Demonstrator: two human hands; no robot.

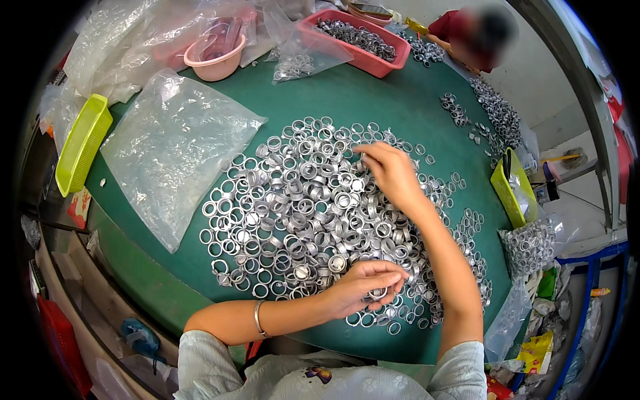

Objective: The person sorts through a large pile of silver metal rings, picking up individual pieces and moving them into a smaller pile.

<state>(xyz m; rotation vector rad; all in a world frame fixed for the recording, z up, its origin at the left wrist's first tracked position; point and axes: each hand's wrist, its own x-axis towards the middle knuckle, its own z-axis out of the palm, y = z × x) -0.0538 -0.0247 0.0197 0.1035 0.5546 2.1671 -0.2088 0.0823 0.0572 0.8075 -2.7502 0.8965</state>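
Observation:
A wide heap of silver-grey metal rings [293,207] is spread over the green tabletop. My left hand [360,291], with a bangle on its wrist, is curled at the near edge of the heap. Its fingers close around a metal ring [378,293], partly hidden by them; whether more rings are in the palm does not show. My right hand [393,173] reaches over the far right part of the heap. Its fingers stretch out to the left, with the tips at the rings there, and no ring shows clearly in its grasp.
A clear plastic bag [173,147] lies flat left of the heap, near a yellow-green basket [83,147]. At the back stand a pink bowl [217,60] and a pink tub [390,61] of parts. Another person [460,33] is at the far right. A filled bag [530,247] sits at the right edge.

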